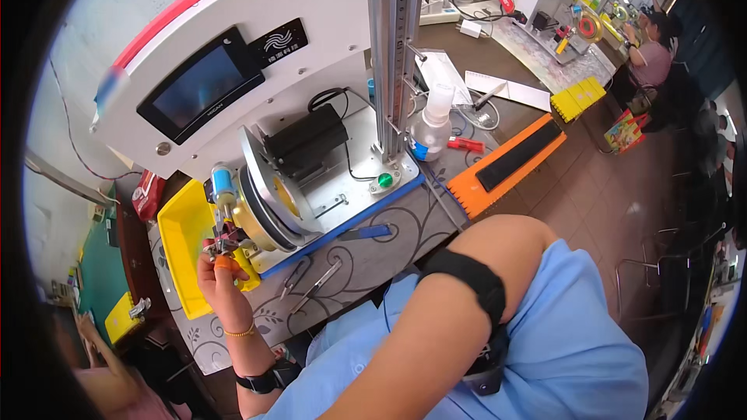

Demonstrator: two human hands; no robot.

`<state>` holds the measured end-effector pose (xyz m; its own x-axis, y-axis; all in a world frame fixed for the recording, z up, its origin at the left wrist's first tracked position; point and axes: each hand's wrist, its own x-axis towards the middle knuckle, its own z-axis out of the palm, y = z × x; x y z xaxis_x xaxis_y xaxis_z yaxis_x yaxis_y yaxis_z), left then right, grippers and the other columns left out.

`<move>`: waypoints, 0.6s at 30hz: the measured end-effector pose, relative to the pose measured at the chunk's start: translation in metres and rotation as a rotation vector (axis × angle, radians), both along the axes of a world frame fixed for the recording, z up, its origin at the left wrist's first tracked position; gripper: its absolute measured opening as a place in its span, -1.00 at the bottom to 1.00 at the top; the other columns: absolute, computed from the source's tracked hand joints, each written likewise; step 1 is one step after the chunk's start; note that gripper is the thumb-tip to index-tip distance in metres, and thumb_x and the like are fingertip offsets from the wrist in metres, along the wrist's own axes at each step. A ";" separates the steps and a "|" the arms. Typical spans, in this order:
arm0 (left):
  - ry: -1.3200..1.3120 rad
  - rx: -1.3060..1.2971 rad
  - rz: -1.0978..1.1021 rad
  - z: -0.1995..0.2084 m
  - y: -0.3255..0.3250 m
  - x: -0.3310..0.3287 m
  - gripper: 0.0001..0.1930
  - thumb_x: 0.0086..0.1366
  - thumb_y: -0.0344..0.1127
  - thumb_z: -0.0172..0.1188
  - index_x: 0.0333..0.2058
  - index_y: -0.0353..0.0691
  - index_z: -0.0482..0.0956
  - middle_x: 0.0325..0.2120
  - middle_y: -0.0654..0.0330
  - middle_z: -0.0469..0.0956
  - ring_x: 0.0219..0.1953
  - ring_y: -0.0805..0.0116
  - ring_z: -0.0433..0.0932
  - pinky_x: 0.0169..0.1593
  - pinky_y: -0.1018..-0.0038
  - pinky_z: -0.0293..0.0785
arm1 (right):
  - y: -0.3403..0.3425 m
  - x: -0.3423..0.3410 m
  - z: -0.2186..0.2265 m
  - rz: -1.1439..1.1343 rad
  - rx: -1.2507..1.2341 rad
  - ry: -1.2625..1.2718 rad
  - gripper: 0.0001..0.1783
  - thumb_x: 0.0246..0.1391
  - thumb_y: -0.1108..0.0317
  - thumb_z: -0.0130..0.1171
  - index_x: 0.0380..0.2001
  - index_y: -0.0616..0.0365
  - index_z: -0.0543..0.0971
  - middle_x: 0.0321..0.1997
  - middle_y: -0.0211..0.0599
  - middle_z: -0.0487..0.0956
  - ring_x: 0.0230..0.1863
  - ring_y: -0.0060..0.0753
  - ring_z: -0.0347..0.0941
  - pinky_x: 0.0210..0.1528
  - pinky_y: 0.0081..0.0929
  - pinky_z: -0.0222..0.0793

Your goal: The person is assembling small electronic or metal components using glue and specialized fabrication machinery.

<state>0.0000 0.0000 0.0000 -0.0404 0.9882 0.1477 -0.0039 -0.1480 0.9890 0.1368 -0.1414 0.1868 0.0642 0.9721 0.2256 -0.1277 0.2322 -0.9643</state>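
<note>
My left hand is at the front of the machine's round wheel, with an orange cover on one finger. Its fingers are closed at the lower end of a small metal fixture; what they pinch is too small to name. Above the fixture sits a blue capped cylinder. My right arm, with a black strap round it, is bent across the lower part of the view. The right hand itself is out of view. Behind the wheel is a black motor.
A yellow tray lies beside my left hand. Tweezers and a blue-handled tool rest on the patterned tabletop. Farther right are a clear pump bottle, a red-handled tool and an orange board. Other people sit at left and far right.
</note>
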 end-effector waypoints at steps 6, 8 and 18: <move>0.041 -0.065 0.063 0.000 -0.011 0.001 -0.95 0.31 -0.44 0.00 -0.37 -0.20 0.39 -0.55 0.26 0.46 -0.59 0.55 0.41 -0.47 0.66 0.34 | 0.051 0.200 -0.081 -0.174 0.654 -0.037 -0.70 0.35 0.22 -0.18 -0.15 0.12 0.51 -0.15 -0.22 0.51 -0.12 -0.34 0.41 -0.05 -0.41 0.30; 0.087 -0.038 0.072 -0.003 -0.009 0.004 -0.89 0.30 -0.39 -0.01 -0.27 -0.28 0.45 -0.57 0.28 0.45 -0.59 0.56 0.39 -0.48 0.65 0.31 | 0.058 0.257 -0.113 -0.708 0.415 -0.242 -0.75 0.30 0.25 -0.04 -0.14 0.15 0.52 -0.13 -0.33 0.50 -0.21 -0.59 0.31 -0.12 -0.56 0.26; -0.046 -0.264 0.039 0.017 -0.017 0.009 -0.85 0.37 -0.31 0.00 -0.20 -0.24 0.45 -0.39 0.18 0.56 -0.34 0.35 0.64 -0.27 0.51 0.57 | 0.086 0.324 -0.166 -0.772 -0.187 -0.940 -0.63 0.11 0.15 0.28 -0.16 0.22 0.55 -0.30 -0.39 0.50 -0.36 -0.49 0.31 -0.23 -0.52 0.30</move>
<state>0.0085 -0.0168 0.0173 -0.0796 0.9899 -0.1175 -0.0496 0.1138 0.9923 0.4611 -0.0549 0.0212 0.5242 0.7737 0.3557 0.7439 -0.2128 -0.6336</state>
